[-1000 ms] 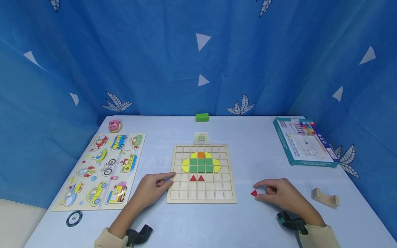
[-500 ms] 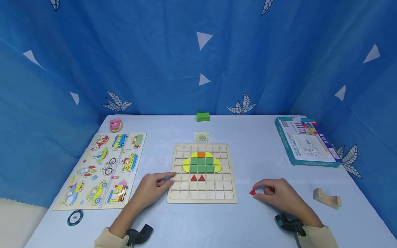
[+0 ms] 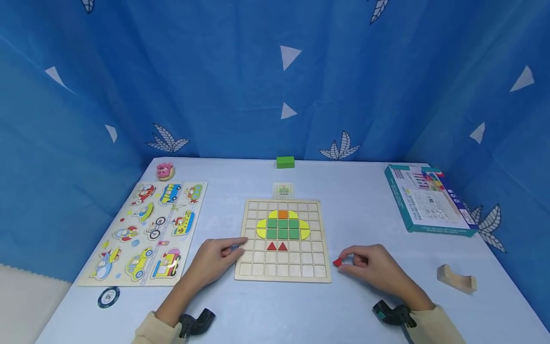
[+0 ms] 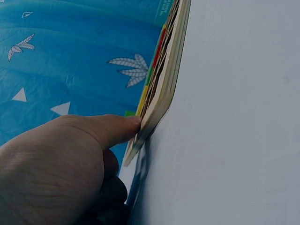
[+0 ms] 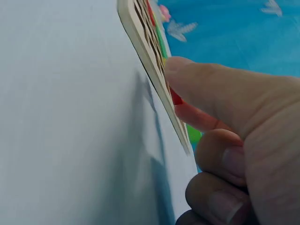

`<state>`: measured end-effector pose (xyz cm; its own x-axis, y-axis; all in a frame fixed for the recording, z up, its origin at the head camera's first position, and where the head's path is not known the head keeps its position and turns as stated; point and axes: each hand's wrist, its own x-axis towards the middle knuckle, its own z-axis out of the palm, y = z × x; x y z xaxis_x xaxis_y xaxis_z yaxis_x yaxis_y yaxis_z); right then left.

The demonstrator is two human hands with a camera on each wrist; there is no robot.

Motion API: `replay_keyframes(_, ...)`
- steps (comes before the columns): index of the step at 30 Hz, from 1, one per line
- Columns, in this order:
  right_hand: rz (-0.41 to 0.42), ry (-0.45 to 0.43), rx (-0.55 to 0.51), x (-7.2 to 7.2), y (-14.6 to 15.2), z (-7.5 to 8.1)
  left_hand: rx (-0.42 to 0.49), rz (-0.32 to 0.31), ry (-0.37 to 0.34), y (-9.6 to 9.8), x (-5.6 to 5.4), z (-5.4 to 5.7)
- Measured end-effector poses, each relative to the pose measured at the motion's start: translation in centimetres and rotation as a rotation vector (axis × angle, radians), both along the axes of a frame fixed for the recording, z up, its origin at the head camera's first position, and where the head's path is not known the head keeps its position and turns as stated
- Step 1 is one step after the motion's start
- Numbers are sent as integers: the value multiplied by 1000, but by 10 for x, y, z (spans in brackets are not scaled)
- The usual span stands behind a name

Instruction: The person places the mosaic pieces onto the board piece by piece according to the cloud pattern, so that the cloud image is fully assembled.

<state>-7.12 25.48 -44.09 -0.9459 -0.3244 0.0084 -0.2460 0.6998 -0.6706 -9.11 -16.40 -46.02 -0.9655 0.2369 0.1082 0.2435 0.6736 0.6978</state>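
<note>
A square wooden grid board (image 3: 283,272) lies on the table. Green square tiles (image 3: 282,228), yellow rounded tiles (image 3: 261,229) and an orange square tile (image 3: 282,214) form a shape on it, with two red triangle tiles (image 3: 277,246) lower down. At the board's left edge, my left hand (image 3: 215,260) rests its extended index finger and thumb; the left wrist view shows the thumb tip on the rim. Just right of the board, my right hand (image 3: 367,263) pinches another red triangle tile (image 3: 337,262) between thumb and index finger. That tile is mostly hidden in the right wrist view.
A small pattern card (image 3: 283,190) and a green block (image 3: 285,162) sit behind the board. To the left are a vehicle puzzle (image 3: 146,234), a pink toy (image 3: 165,171) and a round chip (image 3: 109,297). At right lie a box (image 3: 429,200) and a wooden piece (image 3: 456,279).
My right hand has moved left with the red triangle tile, close to the board's right edge. My left hand has stayed at the board's left edge. The head view has shifted slightly.
</note>
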Motion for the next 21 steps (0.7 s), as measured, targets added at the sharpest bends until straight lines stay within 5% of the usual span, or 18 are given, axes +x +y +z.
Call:
replay_keyframes(15, 229, 34, 41, -40, -68, 6, 10, 1, -5, 1, 1, 2)
replay_keyframes(21, 257, 32, 66, -50, -84, 5, 11, 2, -3, 1, 0, 1)
